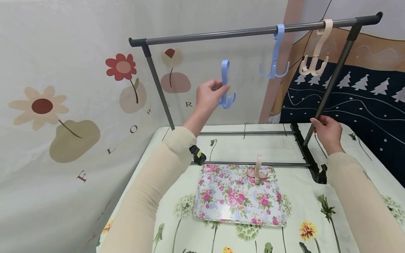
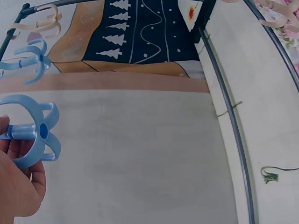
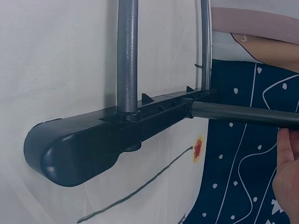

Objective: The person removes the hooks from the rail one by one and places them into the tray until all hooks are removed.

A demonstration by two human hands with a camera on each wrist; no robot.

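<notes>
My left hand [image 1: 207, 98] pinches a light-blue multi-prong hook [image 1: 225, 68] by its stem, upright and below the top rail [image 1: 209, 35] of a grey garment rack. In the left wrist view the prongs of this blue hook [image 2: 21, 132] spread outward from the fingers. My right hand [image 1: 329, 133] grips the right post [image 1: 332, 84] of the rack low down; in the right wrist view its fingers [image 3: 285, 149] touch the post's underside. Another blue hook [image 1: 277, 47] and a beige hook [image 1: 317, 45] hang from the rail's right part.
A pink-flowered tray or board [image 1: 234, 207] lies in front of the rack, with a beige hook [image 1: 258, 163] on it. The rack's black foot [image 1: 305, 151] and lower bars [image 1: 246, 133] stand on a flower-print tablecloth [image 1: 177, 232]. Behind hangs a patterned curtain [image 1: 95, 28].
</notes>
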